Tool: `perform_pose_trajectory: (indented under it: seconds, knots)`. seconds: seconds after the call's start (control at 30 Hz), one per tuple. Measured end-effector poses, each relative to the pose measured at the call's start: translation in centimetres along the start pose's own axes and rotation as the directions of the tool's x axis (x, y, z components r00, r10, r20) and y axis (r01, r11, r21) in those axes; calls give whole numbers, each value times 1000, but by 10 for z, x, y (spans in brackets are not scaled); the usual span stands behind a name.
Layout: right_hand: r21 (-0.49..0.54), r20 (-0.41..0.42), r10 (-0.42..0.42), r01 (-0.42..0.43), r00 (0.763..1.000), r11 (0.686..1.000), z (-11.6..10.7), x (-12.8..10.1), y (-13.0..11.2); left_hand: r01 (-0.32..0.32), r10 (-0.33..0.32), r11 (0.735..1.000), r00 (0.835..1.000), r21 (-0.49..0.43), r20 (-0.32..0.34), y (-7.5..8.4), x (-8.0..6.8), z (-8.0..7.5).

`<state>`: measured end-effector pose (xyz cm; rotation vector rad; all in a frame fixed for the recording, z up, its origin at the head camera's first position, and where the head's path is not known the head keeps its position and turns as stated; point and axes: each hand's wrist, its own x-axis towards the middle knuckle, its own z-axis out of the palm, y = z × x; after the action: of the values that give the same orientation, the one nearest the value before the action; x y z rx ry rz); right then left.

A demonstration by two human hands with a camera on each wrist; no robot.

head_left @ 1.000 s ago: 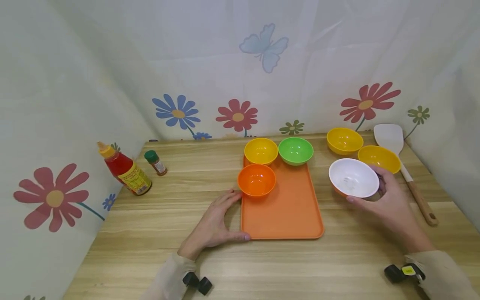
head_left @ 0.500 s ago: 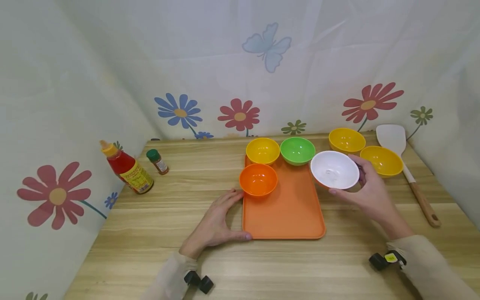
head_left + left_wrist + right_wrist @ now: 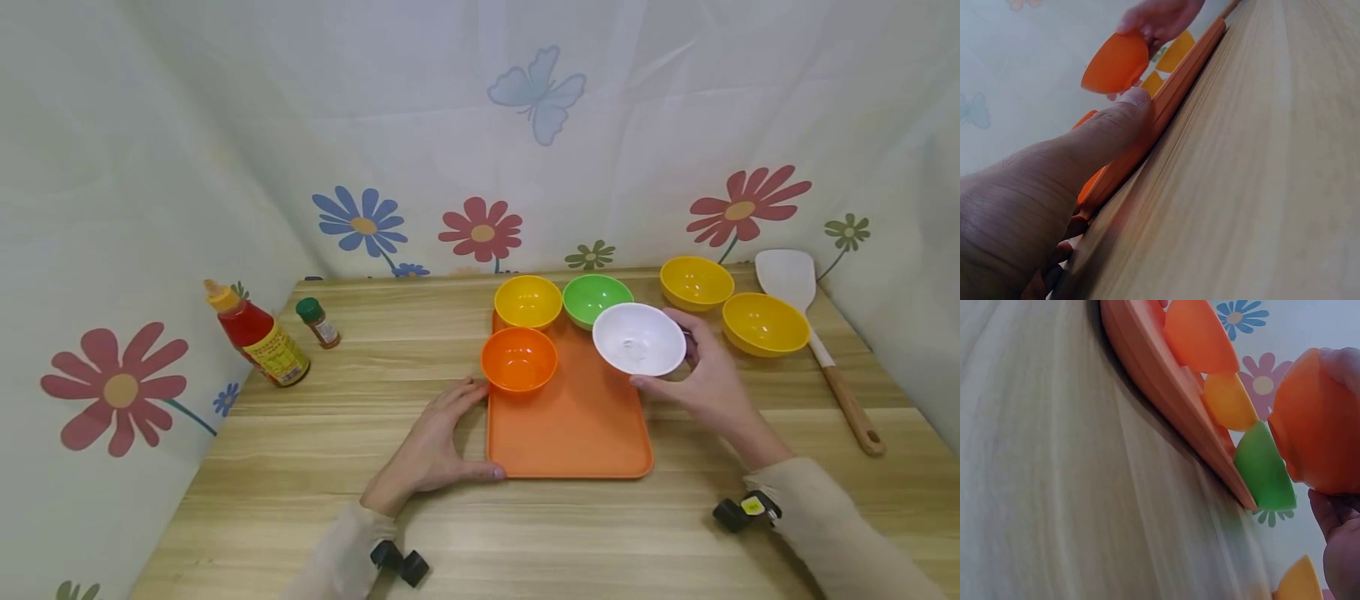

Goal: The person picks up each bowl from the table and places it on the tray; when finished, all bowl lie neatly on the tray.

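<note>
1. My right hand pinched the white bowl by its rim and underside, holding it above the tray's right edge, just at 4 o'clock of the green bowl.
2. My left hand lay spread on the tabletop, thumb pressing the tray's near-left corner to steady it.
3. Bare tray lay at 6 o'clock of the white bowl, beside the orange bowl.

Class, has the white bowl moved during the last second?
Yes. The white bowl, held by the right hand, moved left, away from the yellow bowls, over the orange tray.
</note>
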<state>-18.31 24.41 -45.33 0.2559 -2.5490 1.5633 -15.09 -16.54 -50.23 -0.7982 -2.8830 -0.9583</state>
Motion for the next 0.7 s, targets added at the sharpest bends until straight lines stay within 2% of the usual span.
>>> perform_pose_trajectory:
  seconds: [0.3, 0.7]
  knots:
    - [103, 26, -14, 12, 1000, 995, 16, 4, 5, 7, -7, 1000, 1000, -12, -3, 1, -1, -1]
    - [43, 68, 5, -7, 998, 999, 24, 3, 13, 4, -4, 1000, 1000, -8, 4, 0, 0, 0]
